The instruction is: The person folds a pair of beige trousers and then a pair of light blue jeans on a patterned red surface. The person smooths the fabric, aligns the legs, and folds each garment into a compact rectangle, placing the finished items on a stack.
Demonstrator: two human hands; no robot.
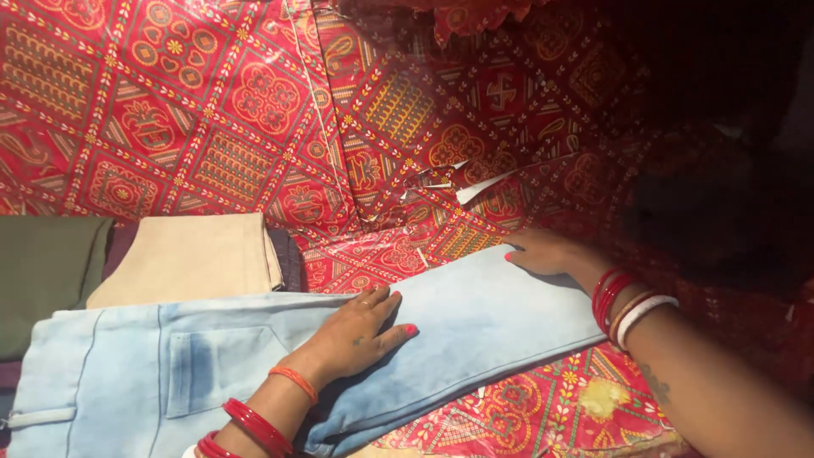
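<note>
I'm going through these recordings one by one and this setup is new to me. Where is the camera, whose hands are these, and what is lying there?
There is no machine here. The single picture comes from a camera worn on a person's head, looking down at that person's own two bare hands. Both wrists carry red bangles.

The left hand lies flat on the middle of light blue jeans, which are spread out lengthwise. The right hand presses on the far leg end of the jeans. Neither hand grips anything; both rest palm down on the fabric.

Underneath is a red patterned cloth. Beside the jeans lie a folded beige garment and a folded olive one.
</note>
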